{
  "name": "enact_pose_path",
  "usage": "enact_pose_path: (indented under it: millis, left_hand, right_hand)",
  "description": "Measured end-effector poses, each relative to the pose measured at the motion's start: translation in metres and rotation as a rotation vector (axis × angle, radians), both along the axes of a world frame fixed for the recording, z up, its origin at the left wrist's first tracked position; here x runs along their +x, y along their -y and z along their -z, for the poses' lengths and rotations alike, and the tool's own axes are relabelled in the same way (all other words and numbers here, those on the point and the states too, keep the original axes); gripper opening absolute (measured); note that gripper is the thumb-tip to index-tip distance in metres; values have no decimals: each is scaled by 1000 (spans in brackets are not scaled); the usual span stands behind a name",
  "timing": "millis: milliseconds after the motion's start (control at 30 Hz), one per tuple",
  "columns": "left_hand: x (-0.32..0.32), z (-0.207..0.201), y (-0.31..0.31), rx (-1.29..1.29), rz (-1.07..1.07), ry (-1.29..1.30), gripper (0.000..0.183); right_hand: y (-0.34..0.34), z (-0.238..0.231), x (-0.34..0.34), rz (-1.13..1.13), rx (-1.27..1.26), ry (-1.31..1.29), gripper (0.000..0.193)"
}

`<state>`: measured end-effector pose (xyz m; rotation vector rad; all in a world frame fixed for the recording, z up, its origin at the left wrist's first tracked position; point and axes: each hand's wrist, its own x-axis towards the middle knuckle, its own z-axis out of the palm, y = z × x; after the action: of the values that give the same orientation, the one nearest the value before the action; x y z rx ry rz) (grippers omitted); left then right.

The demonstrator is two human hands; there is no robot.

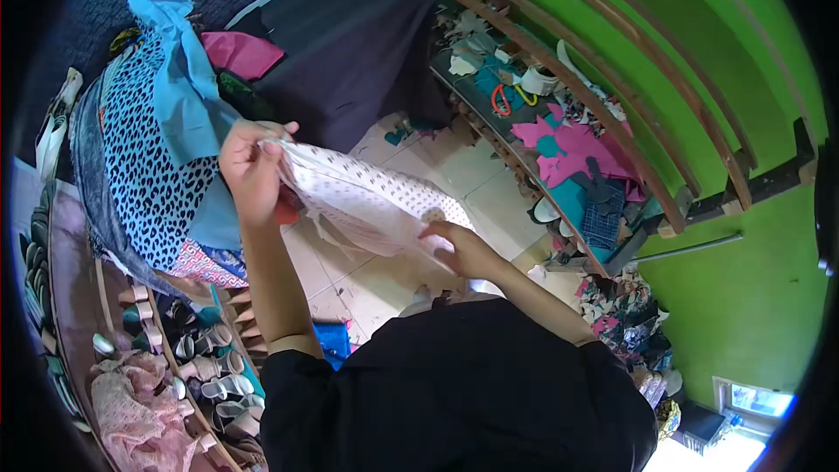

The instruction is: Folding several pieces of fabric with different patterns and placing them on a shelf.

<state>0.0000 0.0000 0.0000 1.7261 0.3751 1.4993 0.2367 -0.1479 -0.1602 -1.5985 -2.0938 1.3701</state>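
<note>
A white fabric with small dark dots [384, 182] is stretched between my two hands above the tiled floor. My left hand [252, 170] is closed in a pinch on its upper left end, close beside the hanging cloths. Lower down and to the right, my right hand [470, 251] grips the near edge, thumb on top and some fingers hidden by the cloth. The fabric slopes down from left to right, and its underside looks paler. Next to my left hand hang a light blue cloth [188, 122] and a blue leopard-print cloth [135, 153].
On the right, a workbench [450, 83] bears pink pieces [568, 144], scraps and orange-handled scissors [500, 100]. Wooden rails [603, 79] run along the green wall. Scraps [620, 306] lie heaped beyond. At lower left stand racks of sandals [227, 386] and a pink lacy cloth [144, 411].
</note>
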Motion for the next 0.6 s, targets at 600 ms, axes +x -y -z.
enact_pose_path:
  millis: [600]
  left_hand:
    - [-32,35,71,-153,-31,82,24]
  right_hand:
    - [-26,-1,-69,500,843,-403,47]
